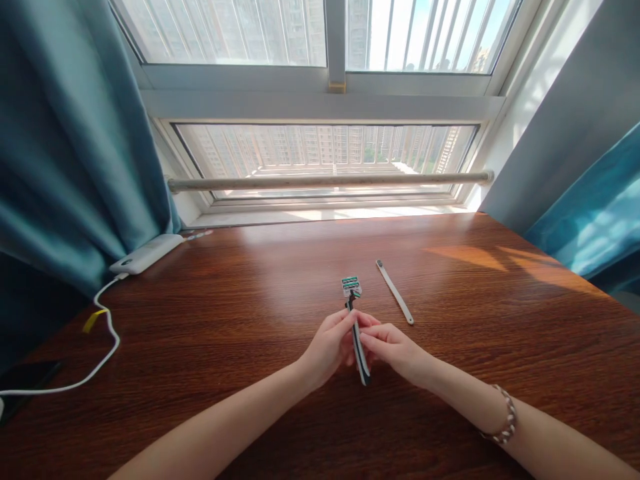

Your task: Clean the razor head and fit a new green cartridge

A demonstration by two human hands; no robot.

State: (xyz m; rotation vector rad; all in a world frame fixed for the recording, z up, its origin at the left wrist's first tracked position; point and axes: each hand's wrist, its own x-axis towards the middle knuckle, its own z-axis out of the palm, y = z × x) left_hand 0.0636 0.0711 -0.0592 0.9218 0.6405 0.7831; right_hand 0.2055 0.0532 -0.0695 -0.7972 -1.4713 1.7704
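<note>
Razor pinched in both hands above the table
The person's left hand (326,345) grips the razor (359,353) near its neck, thumb along the handle, and the right hand (397,345) closes its thumb and fingers on the handle lower down. The razor tilts away from the person, its head next to green-striped blades (351,283); whether they touch is unclear. A slim white stick (395,293) with a dark tip lies to the right on the brown table (260,287).
</note>
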